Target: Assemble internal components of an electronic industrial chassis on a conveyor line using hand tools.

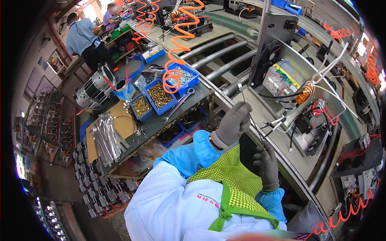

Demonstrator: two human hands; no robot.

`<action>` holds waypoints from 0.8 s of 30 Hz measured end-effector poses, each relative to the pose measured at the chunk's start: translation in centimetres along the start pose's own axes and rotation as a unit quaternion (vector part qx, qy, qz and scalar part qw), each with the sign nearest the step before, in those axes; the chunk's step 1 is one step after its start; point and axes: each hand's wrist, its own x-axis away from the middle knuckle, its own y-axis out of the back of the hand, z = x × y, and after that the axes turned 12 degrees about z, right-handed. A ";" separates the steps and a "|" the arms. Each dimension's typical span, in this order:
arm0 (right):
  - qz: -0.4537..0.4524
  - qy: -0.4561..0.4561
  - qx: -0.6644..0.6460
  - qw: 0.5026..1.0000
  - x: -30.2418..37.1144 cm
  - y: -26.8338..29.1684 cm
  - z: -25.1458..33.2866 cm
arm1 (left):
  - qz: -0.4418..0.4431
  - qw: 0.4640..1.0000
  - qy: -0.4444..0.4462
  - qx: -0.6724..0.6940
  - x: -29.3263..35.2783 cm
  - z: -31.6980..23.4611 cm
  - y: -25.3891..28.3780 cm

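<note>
A thin black cable (254, 125) with a small white plug (240, 85) at its upper end stretches between my two grey-gloved hands. Its upper part is pinched in the fingertips of my left hand (233, 122), below the plug. Lower down and to the right, my right hand (266, 166) has its fingers curled round the same cable. Just right of both hands stands an open metal chassis (277, 100), holding a board, a copper-wound coil (305, 93) and several loose black and white leads. A finned black module (311, 136) sits nearer me in it.
Left of me, a bench carries blue bins of brass screws (160, 95) and silver hardware (181, 78), a wrench (179, 105), metal strips (107, 138) and a motor (94, 90). An orange coiled hose (177, 44) hangs above. Metal rollers (225, 60) lie beyond. A person (82, 36) stands far left.
</note>
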 end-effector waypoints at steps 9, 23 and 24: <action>0.052 -0.007 0.143 0.988 2.6 3.2 1.1 | 0.011 0.998 0.046 -0.034 -0.6 4.5 -2.0; 0.006 0.007 0.289 0.957 4.0 10.3 5.2 | 0.316 0.790 -0.024 -0.525 -2.8 12.6 -4.8; -0.007 0.017 0.328 0.944 4.1 11.1 5.0 | 0.321 0.785 -0.038 -0.528 -3.0 13.1 -5.5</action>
